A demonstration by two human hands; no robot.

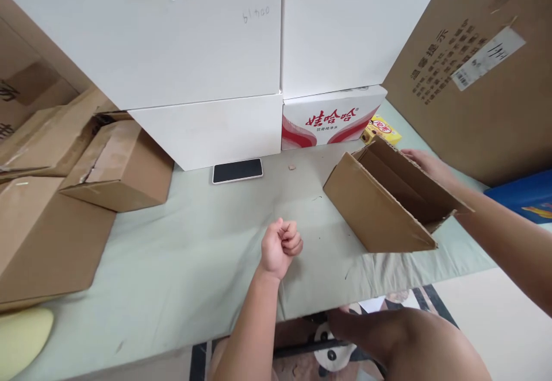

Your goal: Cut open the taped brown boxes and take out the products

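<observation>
My left hand (282, 247) is curled into a fist above the cloth-covered table (185, 254), with nothing showing between the fingers. An open-topped brown cardboard box (379, 208) stands at the right of the table, its rim ragged and its visible interior bare. Around the outer right side of this box lies my right hand (420, 161), its fingers along the wall close to the rim. The box hides part of that hand. Behind it, a small yellow packet (385, 131) is partly covered.
A phone (237, 170) lies flat before stacked white boxes (202, 42). Next to it rests a small scrap (292, 167). A red-and-white carton (332, 118) stands at the back. Brown cartons (125, 162) crowd the left, and a large carton (483, 82) borders the right, near a blue object (524, 194).
</observation>
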